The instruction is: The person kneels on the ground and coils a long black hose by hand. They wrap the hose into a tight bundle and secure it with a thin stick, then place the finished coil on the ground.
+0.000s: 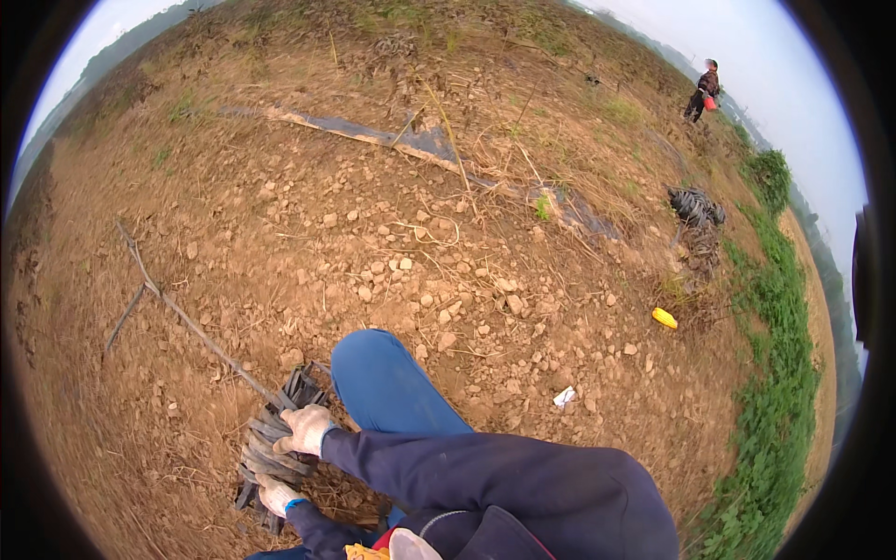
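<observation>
A coiled bundle of flat dark grey strips (269, 448), which looks like used drip tape, lies on the soil at the lower left. Both hands wear pale knit gloves. My right hand (306, 428) holds the upper part of the bundle, its thumb across the strips. Lower down, my left hand (275, 492) grips the side nearer me, with its fingers partly hidden. From the top of the bundle a long thin forked strand (203, 337) runs out to the upper left; whether it is tape or a stick, I cannot tell.
Cloddy dry soil (434, 280) surrounds me. Torn dark plastic film (364, 133) crosses the ground ahead. Another dark bundle (694, 206), a yellow corn cob (664, 318) and a white scrap (563, 397) lie rightward. A person (703, 92) with a red container (710, 103) stands far off.
</observation>
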`<state>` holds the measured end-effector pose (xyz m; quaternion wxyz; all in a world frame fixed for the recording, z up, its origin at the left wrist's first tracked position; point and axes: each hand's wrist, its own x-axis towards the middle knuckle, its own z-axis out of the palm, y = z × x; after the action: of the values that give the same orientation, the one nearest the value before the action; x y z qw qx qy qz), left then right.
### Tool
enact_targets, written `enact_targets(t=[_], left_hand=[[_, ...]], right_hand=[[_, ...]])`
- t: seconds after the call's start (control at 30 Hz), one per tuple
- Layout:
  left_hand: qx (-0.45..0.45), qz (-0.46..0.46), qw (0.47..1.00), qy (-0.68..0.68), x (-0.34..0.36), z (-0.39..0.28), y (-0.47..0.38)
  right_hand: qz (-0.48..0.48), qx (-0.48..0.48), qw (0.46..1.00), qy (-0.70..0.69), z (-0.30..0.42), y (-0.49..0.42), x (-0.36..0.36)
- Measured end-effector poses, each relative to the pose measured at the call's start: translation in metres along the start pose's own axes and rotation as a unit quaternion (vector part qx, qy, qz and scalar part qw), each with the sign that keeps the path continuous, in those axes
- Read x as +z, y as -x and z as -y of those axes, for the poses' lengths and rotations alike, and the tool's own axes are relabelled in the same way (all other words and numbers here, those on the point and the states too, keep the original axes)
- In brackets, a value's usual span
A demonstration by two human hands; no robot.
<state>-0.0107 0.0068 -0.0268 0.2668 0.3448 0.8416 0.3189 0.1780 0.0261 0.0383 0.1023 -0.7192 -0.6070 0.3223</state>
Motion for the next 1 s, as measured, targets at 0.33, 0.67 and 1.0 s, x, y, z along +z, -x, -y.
enact_targets(t=[0.33, 0.67, 1.0], left_hand=[[0.017, 0.04, 0.989, -0.143, 0.014, 0.017, -0.004], [0.209, -0.073, 0.935, -0.276, 0.035, -0.018, 0.079], [0.174, -0.026, 0.925, -0.337, 0.036, -0.027, 0.082]], right_hand=[[0.103, 0.157, 0.979, -0.08, -0.018, 0.014, 0.011], [0.038, 0.217, 0.973, -0.068, -0.015, 0.003, 0.032], [0.068, 0.24, 0.963, -0.099, -0.022, -0.005, 0.036]])
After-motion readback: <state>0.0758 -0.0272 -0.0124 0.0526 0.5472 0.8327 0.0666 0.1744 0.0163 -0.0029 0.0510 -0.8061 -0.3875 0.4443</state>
